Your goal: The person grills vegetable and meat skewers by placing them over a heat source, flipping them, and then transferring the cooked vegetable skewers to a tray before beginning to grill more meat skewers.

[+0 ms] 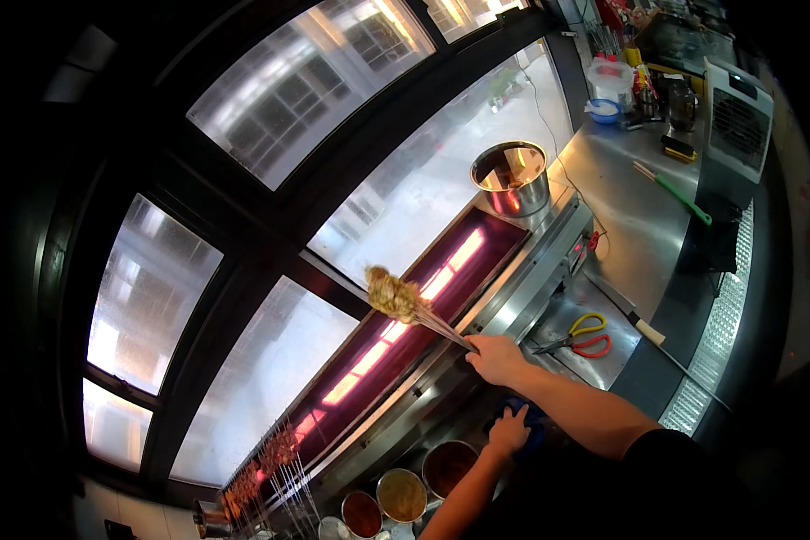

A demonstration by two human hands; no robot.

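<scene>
My right hand grips the ends of a bundle of thin metal skewers. Pale yellowish-brown food, perhaps meat, is bunched at their far end, slightly blurred. The bundle is held over the long electric grill, whose heating element glows pink-white. Lower down, my left hand is on a crumpled dark blue cloth, its fingers bent into it. At the grill's near left end, several skewers of reddish meat lie across the trough, their bare metal ends over the front edge.
A steel pot stands at the grill's far end. Scissors with yellow and red handles, a wooden-handled knife and a green-handled tool lie to the right. Seasoning containers line the front. Windows border the grill.
</scene>
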